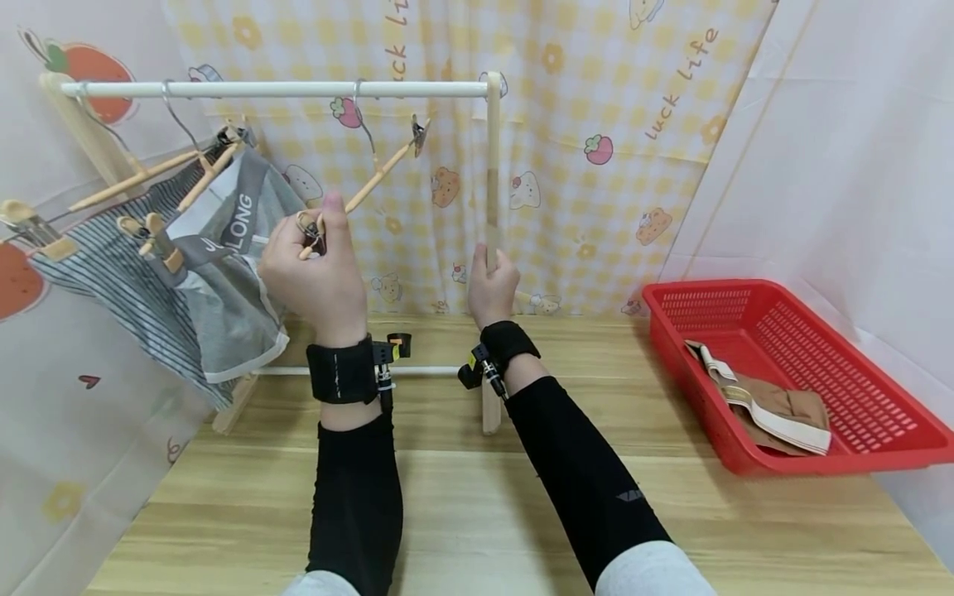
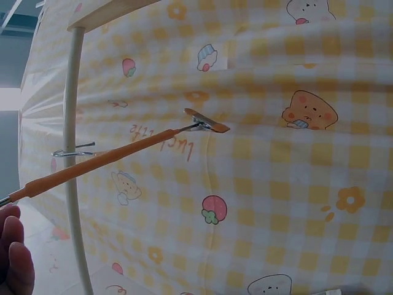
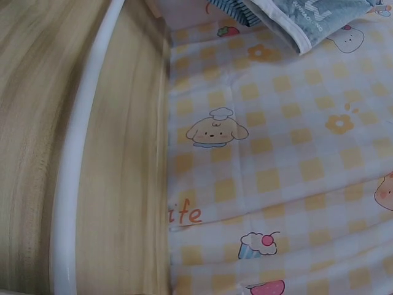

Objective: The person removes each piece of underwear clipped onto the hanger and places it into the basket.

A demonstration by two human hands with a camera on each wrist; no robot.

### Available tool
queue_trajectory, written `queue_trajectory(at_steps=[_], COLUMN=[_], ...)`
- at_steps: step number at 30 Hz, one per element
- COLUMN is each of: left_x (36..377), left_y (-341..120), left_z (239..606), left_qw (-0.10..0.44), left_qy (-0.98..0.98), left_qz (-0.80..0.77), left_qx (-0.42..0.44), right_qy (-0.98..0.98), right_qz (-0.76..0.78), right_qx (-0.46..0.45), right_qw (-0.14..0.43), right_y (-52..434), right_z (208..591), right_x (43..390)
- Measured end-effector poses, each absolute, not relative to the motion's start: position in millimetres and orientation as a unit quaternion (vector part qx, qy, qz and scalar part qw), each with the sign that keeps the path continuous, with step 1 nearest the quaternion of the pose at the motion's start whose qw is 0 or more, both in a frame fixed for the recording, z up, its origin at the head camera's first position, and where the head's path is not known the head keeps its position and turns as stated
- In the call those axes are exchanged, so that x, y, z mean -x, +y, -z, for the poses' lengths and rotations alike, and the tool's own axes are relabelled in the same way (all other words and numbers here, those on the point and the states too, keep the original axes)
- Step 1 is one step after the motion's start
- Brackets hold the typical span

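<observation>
While our left hand (image 1: pixel 316 273) grasps the near end of a wooden clip hanger (image 1: pixel 382 174) at its clip, fingers curled tight, our right hand (image 1: pixel 493 290) is wrapped around the rack's right post (image 1: pixel 493 157). That hanger hooks over the white rail (image 1: pixel 276 89), right of two other hangers, and slants up to its far clip, which sits to the right. Over on the left, we've got grey boxer briefs (image 1: pixel 242 310) with a lettered waistband clipped to the middle hanger, and a striped garment (image 1: pixel 134 265) on the leftmost one, partly behind the briefs. Across to the right of the worktop (image 1: pixel 462 497), we spot a red basket (image 1: pixel 689 397), a brown garment (image 1: pixel 793 406) with a white band lying in its near left part. A yellow checked curtain (image 1: pixel 596 207) hangs at the far side.
</observation>
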State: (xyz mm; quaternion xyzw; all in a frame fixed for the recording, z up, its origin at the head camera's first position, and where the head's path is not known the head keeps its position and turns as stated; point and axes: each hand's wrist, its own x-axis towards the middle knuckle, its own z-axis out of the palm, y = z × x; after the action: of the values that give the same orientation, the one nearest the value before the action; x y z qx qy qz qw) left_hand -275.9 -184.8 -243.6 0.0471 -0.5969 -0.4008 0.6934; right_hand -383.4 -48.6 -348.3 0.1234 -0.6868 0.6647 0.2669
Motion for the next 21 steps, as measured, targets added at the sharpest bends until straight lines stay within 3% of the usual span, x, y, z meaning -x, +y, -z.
queue_trajectory(at_steps=[15, 21], left_x=[267, 251], left_y=[-190, -192], left_z=[247, 242], left_qw=[0.619, 0.669], left_qy=[-0.616, -0.542], left_qz=[0.484, 0.508], left_qx=[-0.055, -0.016], right_qy=[-0.688, -0.685], right_qz=[-0.668, -0.669], right_qx=[-0.117, -0.116], right_qw=[0.260, 0.263], right_y=[-45, -46], right_z=[349, 350], right_x=[383, 384])
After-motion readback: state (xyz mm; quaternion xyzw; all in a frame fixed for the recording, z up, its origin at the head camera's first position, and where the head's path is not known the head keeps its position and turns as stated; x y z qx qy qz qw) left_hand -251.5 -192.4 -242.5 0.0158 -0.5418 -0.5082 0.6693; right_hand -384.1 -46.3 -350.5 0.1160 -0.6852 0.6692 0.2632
